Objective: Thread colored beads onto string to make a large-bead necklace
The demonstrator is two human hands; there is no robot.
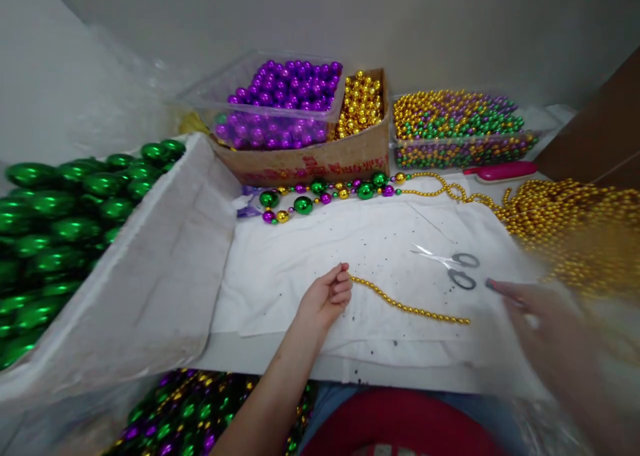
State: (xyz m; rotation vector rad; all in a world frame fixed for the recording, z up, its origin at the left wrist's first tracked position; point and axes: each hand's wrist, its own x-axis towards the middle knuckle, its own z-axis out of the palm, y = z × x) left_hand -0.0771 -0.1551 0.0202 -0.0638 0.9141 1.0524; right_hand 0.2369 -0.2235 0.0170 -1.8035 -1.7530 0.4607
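My left hand [326, 297] rests on the white cloth [310, 256] with its fingers curled together, pinching the left end of a short gold bead strand [410, 307] that lies across the cloth to the right. My right hand [545, 323] is smeared by motion at the right, fingers stretched out toward the scissors [453, 264], which lie just beyond its fingertips. A finished string of green, purple and gold beads [330, 195] lies along the far edge of the cloth.
A white bin of large green beads [75, 209] fills the left. At the back stand a clear tub of purple beads [280, 103], a cardboard box of gold beads [360, 106] and a tub of mixed small beads [455, 126]. A gold bead pile [575, 223] and a pink tool [500, 171] sit right.
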